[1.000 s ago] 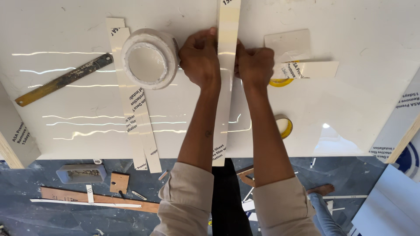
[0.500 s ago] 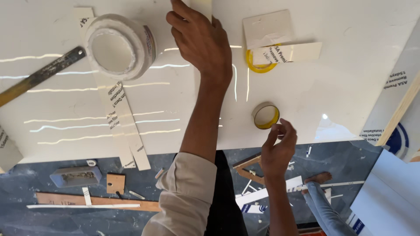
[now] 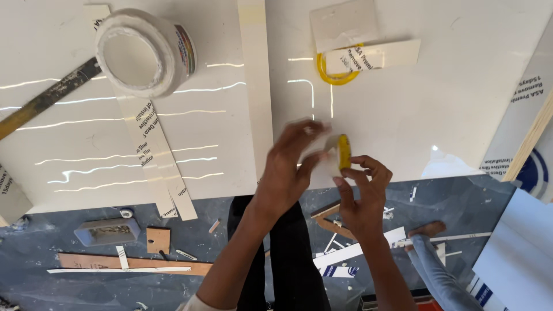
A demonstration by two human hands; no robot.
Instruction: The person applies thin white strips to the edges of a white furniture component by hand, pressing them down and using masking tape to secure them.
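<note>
White tub (image 3: 145,52) with multicoloured label band, at 11 o'clock. Printed white protective-film strips (image 3: 158,158) below it, around 9. Printed white strip (image 3: 374,57) over yellow ring, 1 o'clock.

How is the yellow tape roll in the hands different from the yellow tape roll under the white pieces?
The held tape roll is lifted off the white board, on edge between the right hand and left hand; the other tape roll lies flat on it. The held one shows mostly uncovered, though blurred; the flat one is partly covered by white offcuts. Both are yellow rings.
</note>
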